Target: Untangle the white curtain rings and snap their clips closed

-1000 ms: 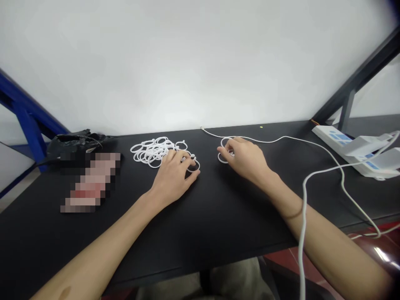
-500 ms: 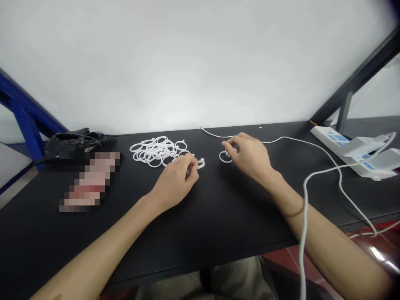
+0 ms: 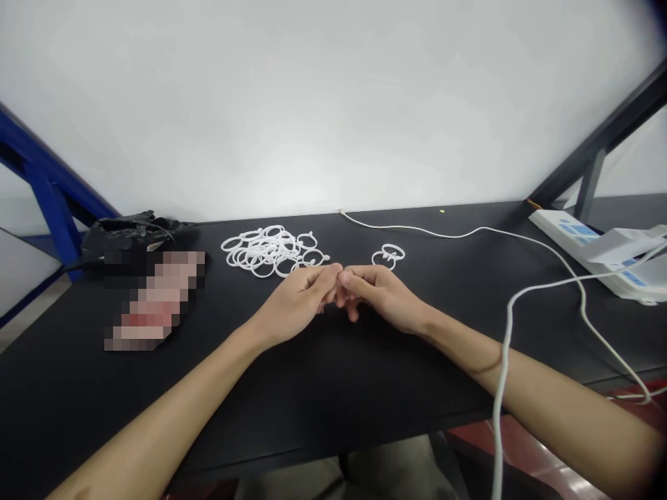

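My left hand (image 3: 294, 302) and my right hand (image 3: 388, 295) meet fingertip to fingertip above the middle of the black table. Both are closed in a pinch, thumbs on top. The white ring that the left hand held a moment ago is hidden by the fingers, so what lies between the fingertips does not show. Just behind the left hand lies a tangled pile of thin white rings (image 3: 260, 253) with small knobs. Two more white rings (image 3: 392, 251) lie together behind the right hand.
Crumpled black plastic (image 3: 130, 232) and a blurred-out item (image 3: 161, 298) lie at the left. A white cable (image 3: 482, 229) crosses the table's back and right side and loops over my right forearm. A white-and-blue box (image 3: 583, 239) stands at the right. A pale wall (image 3: 333, 104) closes off the back.
My right hand has left the small rings and moved left and nearer to me, where two rings now show. It has joined my left hand, and the left hand's ring has gone out of sight.
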Tool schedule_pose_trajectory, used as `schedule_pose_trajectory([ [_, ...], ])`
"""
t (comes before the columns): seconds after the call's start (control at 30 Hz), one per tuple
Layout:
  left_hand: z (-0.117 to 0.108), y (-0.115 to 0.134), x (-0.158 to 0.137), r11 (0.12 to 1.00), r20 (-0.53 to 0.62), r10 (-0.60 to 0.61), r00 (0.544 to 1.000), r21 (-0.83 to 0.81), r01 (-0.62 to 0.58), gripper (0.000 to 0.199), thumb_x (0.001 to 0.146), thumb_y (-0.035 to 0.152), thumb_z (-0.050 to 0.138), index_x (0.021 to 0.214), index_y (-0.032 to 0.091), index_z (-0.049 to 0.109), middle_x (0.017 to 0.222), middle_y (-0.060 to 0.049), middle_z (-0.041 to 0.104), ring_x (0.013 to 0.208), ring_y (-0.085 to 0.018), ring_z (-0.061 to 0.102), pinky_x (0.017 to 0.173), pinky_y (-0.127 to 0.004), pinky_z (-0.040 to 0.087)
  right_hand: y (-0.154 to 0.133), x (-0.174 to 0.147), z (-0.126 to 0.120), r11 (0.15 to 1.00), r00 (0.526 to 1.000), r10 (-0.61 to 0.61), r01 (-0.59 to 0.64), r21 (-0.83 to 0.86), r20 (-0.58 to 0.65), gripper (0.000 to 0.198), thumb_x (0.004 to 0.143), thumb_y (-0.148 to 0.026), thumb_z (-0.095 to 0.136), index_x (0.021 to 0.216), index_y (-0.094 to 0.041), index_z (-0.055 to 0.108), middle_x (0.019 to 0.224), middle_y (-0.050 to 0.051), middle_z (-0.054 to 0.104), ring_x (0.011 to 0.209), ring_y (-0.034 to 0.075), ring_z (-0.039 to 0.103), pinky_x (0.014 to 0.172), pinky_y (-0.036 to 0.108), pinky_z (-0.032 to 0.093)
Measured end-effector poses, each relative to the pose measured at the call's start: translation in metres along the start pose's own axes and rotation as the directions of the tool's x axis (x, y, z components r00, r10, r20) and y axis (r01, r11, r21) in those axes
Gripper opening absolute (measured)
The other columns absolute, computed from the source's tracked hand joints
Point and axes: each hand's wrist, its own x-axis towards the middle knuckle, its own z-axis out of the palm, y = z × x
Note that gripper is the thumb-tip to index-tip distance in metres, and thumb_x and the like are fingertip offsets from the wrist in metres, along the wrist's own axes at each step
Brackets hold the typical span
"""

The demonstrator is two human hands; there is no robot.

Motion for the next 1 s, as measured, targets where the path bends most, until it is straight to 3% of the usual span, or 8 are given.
schedule_pose_trajectory([
  [0.07, 0.0, 0.0, -0.001, 0.999, 0.055, -0.022, 0.998, -0.048, 0.025, 0.05, 0.097, 0.05, 0.037, 0.058, 0.019, 0.035, 0.056, 0.003, 0.038, 0.055, -0.011, 0.037, 0.056, -0.025, 0.034, -0.003, -0.002, 0.001, 0.999, 0.999, 0.002, -0.004, 0.049, 0.048, 0.045, 0.091, -0.055, 0.053, 0.068, -0.017, 0.049, 0.062, -0.003, 0.052, 0.049, 0.008, 0.05, 0.05, 0.023, 0.043],
  [0.33, 0.001, -0.001, -0.003, 1.0, 0.124, -0.013, 0.992, -0.02, 0.016, 0.057, 0.093, 0.058, 0.042, 0.055, 0.018, 0.026, 0.054, 0.005, 0.023, 0.051, -0.009, 0.02, 0.05, -0.026, 0.019, -0.017, -0.008, 0.005, 0.988, 0.995, -0.056, 0.068, -0.14, 0.086, 0.05, 0.088, -0.052, 0.06, 0.06, -0.019, 0.035, 0.058, -0.008, 0.026, 0.053, 0.006, 0.022, 0.048, 0.025, 0.02],
  [0.73, 0.0, -0.006, -0.002, 0.999, 0.134, 0.047, 0.99, -0.027, -0.043, 0.06, 0.091, 0.056, 0.048, 0.049, 0.018, 0.029, 0.05, 0.005, 0.026, 0.048, -0.008, 0.022, 0.049, -0.027, 0.018, -0.022, -0.01, 0.008, 0.985, 0.994, -0.065, 0.078, -0.154, 0.092, 0.048, 0.085, -0.048, 0.065, 0.061, -0.018, 0.037, 0.059, -0.008, 0.026, 0.053, 0.006, 0.021, 0.049, 0.025, 0.019],
  [1.0, 0.0, -0.006, -0.003, 0.997, 0.196, 0.044, 0.98, -0.065, -0.032, 0.061, 0.093, 0.055, 0.045, 0.047, 0.018, 0.031, 0.047, 0.004, 0.031, 0.047, -0.008, 0.028, 0.05, -0.027, 0.026, -0.023, -0.012, 0.005, 0.981, 0.986, -0.038, 0.068, -0.182, 0.165, 0.038, 0.086, -0.051, 0.062, 0.075, -0.015, 0.063, 0.058, -0.007, 0.039, 0.05, 0.007, 0.027, 0.047, 0.024, 0.021],
])
